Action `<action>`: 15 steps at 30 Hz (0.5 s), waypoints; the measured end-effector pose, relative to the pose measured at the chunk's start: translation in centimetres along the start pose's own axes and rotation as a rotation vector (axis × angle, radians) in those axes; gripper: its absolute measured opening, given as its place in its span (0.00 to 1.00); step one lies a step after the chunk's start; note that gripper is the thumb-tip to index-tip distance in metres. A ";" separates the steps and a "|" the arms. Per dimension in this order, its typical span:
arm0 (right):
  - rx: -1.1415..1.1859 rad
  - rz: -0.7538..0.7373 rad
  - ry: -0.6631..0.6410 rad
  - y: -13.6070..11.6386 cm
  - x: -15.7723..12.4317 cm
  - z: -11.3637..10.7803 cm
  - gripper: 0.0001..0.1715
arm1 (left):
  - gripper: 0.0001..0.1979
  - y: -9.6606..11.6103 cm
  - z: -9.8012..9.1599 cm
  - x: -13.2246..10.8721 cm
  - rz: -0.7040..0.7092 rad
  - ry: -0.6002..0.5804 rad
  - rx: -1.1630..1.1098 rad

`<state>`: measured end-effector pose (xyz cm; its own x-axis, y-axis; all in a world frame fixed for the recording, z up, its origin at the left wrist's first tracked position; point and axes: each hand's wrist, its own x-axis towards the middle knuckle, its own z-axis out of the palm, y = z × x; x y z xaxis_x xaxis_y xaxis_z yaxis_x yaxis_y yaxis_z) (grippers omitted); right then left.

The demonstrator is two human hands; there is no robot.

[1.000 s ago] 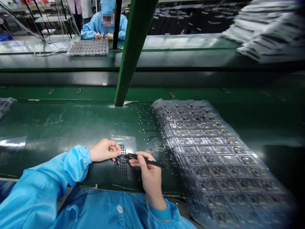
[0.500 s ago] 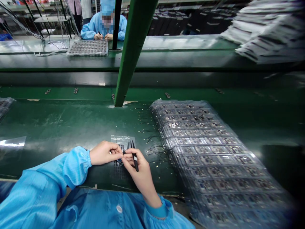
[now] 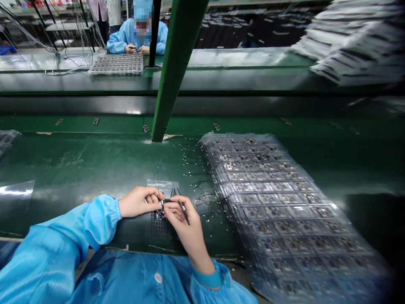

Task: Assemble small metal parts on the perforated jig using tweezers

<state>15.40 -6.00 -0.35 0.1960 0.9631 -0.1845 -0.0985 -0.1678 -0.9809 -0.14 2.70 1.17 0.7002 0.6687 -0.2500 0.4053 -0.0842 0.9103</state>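
Observation:
My left hand [image 3: 139, 202] is closed, its thumb and fingertips pinching a small circuit board [image 3: 160, 208] with dark and metallic parts. A thin black wire [image 3: 158, 179] rises from the board. Facing it, my right hand [image 3: 186, 219] has its fingertips at the board's right edge. Black tweezers [image 3: 184, 212] are tucked between the right fingers, tips pointing up and away. Under both hands lies a clear sheet [image 3: 163, 184] with a dark grid of small pieces, partly covered by the fingers.
To the right stands a tall stack of clear trays [image 3: 278, 198] filled with boards, wires sticking out leftward. A green post [image 3: 174, 71] rises ahead. Small boards [image 3: 96, 121] lie on the green strip [image 3: 123, 123]. A co-worker [image 3: 139, 36] sits opposite near another tray [image 3: 117, 64].
My right fingers have shifted and the tweezers lean differently, lower at the right. More of the board shows between my fingertips. The small boards on the green strip have slid left.

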 end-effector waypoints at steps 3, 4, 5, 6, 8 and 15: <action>-0.038 -0.035 0.011 0.1 -0.1 0.2 0.13 | 0.12 0.0 0.2 -0.1 0.005 0.005 0.019; -0.059 -0.053 0.014 0.2 -0.1 0.3 0.12 | 0.12 0.0 0.2 -0.1 0.007 0.008 0.027; -0.086 -0.073 0.019 0.4 -0.1 0.3 0.12 | 0.12 0.0 0.3 -0.1 0.009 0.010 0.036; -0.114 -0.093 0.027 0.5 -0.2 0.4 0.12 | 0.12 0.0 0.4 -0.1 0.012 0.011 0.046; -0.162 -0.129 0.051 0.8 -0.2 0.4 0.11 | 0.12 0.0 0.6 -0.2 0.017 0.014 0.064; -0.114 -0.094 0.095 1.2 0.0 0.4 0.12 | 0.11 0.0 0.6 -0.4 0.025 0.036 0.049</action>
<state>14.91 -6.08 -1.49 0.2910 0.9524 -0.0912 0.0344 -0.1057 -0.9938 -0.04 2.02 1.06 0.6895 0.6918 -0.2145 0.4168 -0.1367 0.8987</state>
